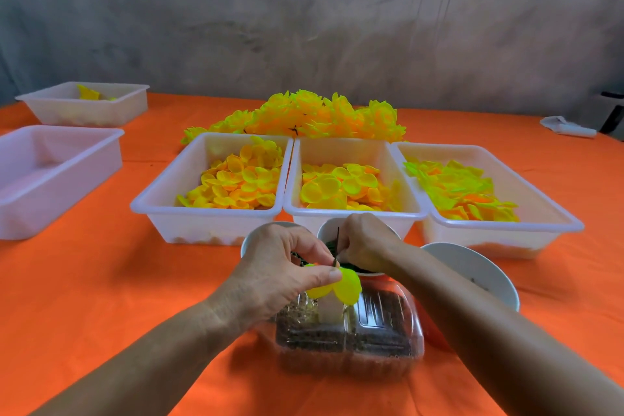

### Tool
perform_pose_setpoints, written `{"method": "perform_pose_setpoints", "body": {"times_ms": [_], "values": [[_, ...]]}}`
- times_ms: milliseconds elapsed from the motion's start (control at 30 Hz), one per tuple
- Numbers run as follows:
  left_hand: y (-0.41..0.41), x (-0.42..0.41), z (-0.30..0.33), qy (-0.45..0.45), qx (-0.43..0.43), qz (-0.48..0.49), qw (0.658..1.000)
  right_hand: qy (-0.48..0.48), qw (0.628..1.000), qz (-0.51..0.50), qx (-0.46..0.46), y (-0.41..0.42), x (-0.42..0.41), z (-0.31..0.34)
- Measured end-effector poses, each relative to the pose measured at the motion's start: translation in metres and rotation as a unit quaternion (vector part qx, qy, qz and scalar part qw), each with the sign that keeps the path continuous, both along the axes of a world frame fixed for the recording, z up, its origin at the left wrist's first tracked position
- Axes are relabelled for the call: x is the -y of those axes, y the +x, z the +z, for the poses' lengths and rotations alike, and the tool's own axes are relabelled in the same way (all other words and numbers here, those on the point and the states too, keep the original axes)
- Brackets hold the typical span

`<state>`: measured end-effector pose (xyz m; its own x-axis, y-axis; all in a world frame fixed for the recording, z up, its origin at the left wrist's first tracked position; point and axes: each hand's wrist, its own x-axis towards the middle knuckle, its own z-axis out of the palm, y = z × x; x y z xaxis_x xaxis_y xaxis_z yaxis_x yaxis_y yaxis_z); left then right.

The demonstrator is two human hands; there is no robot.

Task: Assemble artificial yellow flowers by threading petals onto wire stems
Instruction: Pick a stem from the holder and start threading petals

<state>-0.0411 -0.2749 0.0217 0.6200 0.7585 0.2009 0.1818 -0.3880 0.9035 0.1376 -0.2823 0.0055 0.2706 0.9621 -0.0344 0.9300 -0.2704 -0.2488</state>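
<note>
Closest to the camera stands a clear plastic clamshell box (349,331) with dark small parts inside, and just above it both hands work. The left hand (280,275) pinches a yellow petal piece (341,285) between thumb and forefinger, the other fingers loosely curled. The right hand (363,243) is curled around a thin dark wire stem (337,248), which stands nearly upright with its lower end at the petal.

I judge that the step now is to push the wire through the centre hole of the petal. To do it well, the petal should be held flat and firm near its middle, and the wire should go straight along its own line, not at an angle, because the soft petal can fold or tear. The hole itself is hidden by the fingers.

Room for moving is small in front. A white cup (358,233) with dark green pieces is directly behind the hands, and another white bowl (472,272) is just beside the right forearm; an elbow swing could knock it. Beyond them 3 white trays stand side by side, touching: the left petal tray (162,206), the middle petal tray (351,211) and the right petal tray (540,213). A pile of finished yellow flowers (310,118) lies behind the trays. Open orange tablecloth (118,280) lies to the left of the left arm, so this side is freer for laying down a finished stem.
</note>
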Motion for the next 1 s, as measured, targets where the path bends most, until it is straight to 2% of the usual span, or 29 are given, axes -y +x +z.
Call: {"method": "perform_pose_setpoints", "body": {"times_ms": [267,367,467,600,700,800,1000], "values": [[0.000,0.004,0.003,-0.019,0.014,0.002,1.000,0.008,0.995,0.076,0.061,0.000,0.011,0.002],[0.000,0.005,0.005,-0.023,0.009,-0.004,1.000,0.009,0.995,0.080,0.052,0.003,0.009,0.001],[0.000,0.005,0.005,-0.023,0.006,-0.005,1.000,0.069,0.995,0.051,-0.058,0.011,0.013,0.002],[0.000,0.005,0.004,-0.029,0.008,-0.006,1.000,0.135,0.963,0.017,-0.232,0.023,0.026,0.002],[0.001,0.005,0.003,-0.029,0.010,-0.010,0.999,0.155,0.949,0.013,-0.274,0.024,0.032,-0.003],[0.001,0.006,0.002,-0.030,0.008,-0.006,1.000,0.189,0.920,0.016,-0.343,0.025,0.036,-0.005],[0.001,0.006,0.003,-0.022,0.005,-0.007,1.000,0.206,0.897,0.021,-0.389,0.024,0.040,-0.004]]}}
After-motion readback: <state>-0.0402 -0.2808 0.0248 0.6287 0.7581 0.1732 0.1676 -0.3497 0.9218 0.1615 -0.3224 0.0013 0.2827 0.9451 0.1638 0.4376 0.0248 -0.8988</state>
